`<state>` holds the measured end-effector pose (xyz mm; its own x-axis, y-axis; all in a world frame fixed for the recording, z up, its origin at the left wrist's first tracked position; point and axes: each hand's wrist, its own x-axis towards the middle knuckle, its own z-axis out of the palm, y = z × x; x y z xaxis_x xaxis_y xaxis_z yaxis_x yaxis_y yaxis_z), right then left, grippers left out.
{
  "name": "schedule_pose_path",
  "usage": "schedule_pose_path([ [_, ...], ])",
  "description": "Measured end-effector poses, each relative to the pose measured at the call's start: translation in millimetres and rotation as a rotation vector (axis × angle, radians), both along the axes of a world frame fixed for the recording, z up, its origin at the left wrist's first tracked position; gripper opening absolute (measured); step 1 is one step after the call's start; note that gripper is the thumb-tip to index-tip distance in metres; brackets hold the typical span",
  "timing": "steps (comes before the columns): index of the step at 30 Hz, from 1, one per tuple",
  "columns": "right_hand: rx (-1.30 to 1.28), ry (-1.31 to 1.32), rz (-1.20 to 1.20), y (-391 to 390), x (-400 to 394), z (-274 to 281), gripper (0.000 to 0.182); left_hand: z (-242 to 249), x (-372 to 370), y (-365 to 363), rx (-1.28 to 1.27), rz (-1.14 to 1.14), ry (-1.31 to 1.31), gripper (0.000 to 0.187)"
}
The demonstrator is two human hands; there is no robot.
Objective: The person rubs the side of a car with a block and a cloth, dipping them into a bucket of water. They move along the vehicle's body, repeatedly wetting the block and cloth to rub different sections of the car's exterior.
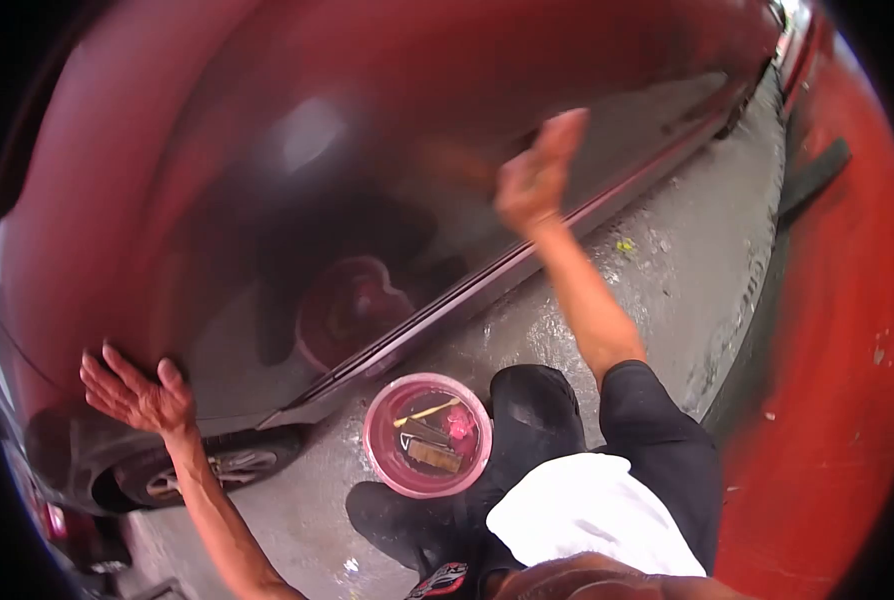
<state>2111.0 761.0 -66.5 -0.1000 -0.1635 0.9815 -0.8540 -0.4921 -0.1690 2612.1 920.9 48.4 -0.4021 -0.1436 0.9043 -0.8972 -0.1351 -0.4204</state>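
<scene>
A dark red car body (pixel 367 130) with a glossy surface fills the upper left of the head view. My left hand (pixel 142 395) is spread against its panel above the wheel (pixel 232 470), holding nothing. Higher and to the right, my right hand (pixel 544 170) is near the lower door, slightly blurred, fingers extended and nothing visible in it; whether it touches the paint is unclear. Between my knees stands a pink bucket (pixel 375 440) with water, a wooden brush (pixel 432 455), a yellow-handled tool (pixel 427 412) and a pink cloth or sponge (pixel 461 422) inside.
Wet grey concrete (pixel 667 260) runs beside the car. A red wall or surface (pixel 817 420) is on the right, with a dark bar (pixel 815 180) against it. Part of another vehicle shows at the lower left.
</scene>
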Motion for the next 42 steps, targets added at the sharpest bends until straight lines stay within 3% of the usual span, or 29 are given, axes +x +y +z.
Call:
schedule_pose_path([
  [2, 0.205, -0.664, 0.037, -5, 0, 19, 0.069, -2, -3, 5, 0.018, 0.029, 0.007, 0.066],
  [4, 0.169, -0.62, 0.137, 33, 105, 28, 0.072, 2, -9, -1, -0.029, 0.038, 0.009, 0.067],
  [7, 0.129, 0.094, 0.309, 102, 272, 6, 0.083, 2, -4, 5, -0.017, 0.008, 0.0, 0.062],
  [9, 0.047, 0.467, 0.267, 108, 286, 17, 0.085, 0, -4, 4, 0.014, -0.009, 0.043, 0.058],
  [11, -0.037, 0.651, 0.137, 82, 210, 25, 0.085, -4, -2, 5, 0.021, -0.016, 0.07, 0.055],
  [12, -0.024, 0.552, 0.181, 65, 153, 42, 0.084, -5, 0, 4, 0.017, -0.017, 0.073, 0.055],
  [14, -0.07, 0.382, -0.012, 23, 51, 51, 0.085, -1, -4, 0, -0.024, -0.057, 0.086, 0.053],
  [15, -0.032, 0.072, 0.142, 13, 28, 60, 0.08, 3, -5, -3, -0.045, -0.035, 0.094, 0.053],
  [16, -0.031, 0.086, 0.167, 13, 43, 67, 0.08, 3, -6, -2, -0.03, -0.029, 0.107, 0.053],
  [18, 0.106, -0.268, 0.064, 27, 92, 78, 0.077, -3, -3, 2, -0.005, -0.043, 0.127, 0.054],
  [20, -0.091, 0.022, 0.208, 76, 216, 78, 0.083, 1, -5, 2, -0.009, -0.029, 0.102, 0.054],
  [22, 0.048, 0.258, 0.359, 114, 308, 84, 0.082, 0, -2, 4, 0.016, -0.03, 0.086, 0.054],
  [23, 0.027, 0.381, 0.319, 118, 323, 95, 0.082, 1, 0, 5, 0.011, -0.025, 0.096, 0.054],
  [25, -0.167, 0.658, 0.261, 92, 283, 102, 0.077, -3, 2, 3, 0.048, -0.041, 0.12, 0.054],
  [27, -0.13, 0.615, 0.128, 71, 192, 116, 0.084, -3, 3, 2, 0.037, -0.054, 0.131, 0.055],
  [29, -0.154, 0.353, 0.041, 38, 90, 129, 0.072, -2, 3, 4, 0.046, -0.041, 0.126, 0.061],
  [31, -0.123, -0.074, -0.1, -7, 1, 133, 0.052, 3, -2, 4, 0.011, -0.081, 0.113, 0.066],
  [32, -0.134, -0.066, -0.118, -12, 0, 142, 0.052, 3, -5, 5, 0.001, -0.105, 0.101, 0.071],
  [34, 0.234, -0.553, -0.004, -4, 4, 150, 0.05, 1, -9, 9, 0.006, -0.099, 0.113, 0.076],
  [35, 0.125, -0.351, 0.012, 26, 63, 156, 0.057, 4, -8, 7, 0.0, -0.063, 0.105, 0.08],
  [36, -0.117, -0.136, -0.148, 19, 118, 133, 0.069, 5, -9, 7, -0.011, -0.089, 0.09, 0.075],
  [37, -0.057, 0.188, -0.001, 54, 155, 128, 0.078, 5, -8, 8, 0.0, -0.117, 0.088, 0.075],
  [38, -0.044, 0.189, -0.027, 52, 141, 124, 0.078, 4, -8, 8, 0.014, -0.096, 0.093, 0.071],
  [40, -0.2, 0.659, 0.048, 38, 120, 124, 0.081, 2, -8, 4, 0.017, -0.096, 0.084, 0.067],
  [41, -0.154, 0.537, -0.085, 24, 75, 134, 0.084, 1, -6, 2, -0.006, -0.091, 0.078, 0.064],
  [42, -0.122, 0.349, -0.067, 12, 23, 143, 0.085, 2, -4, -1, -0.024, -0.09, 0.066, 0.061],
])
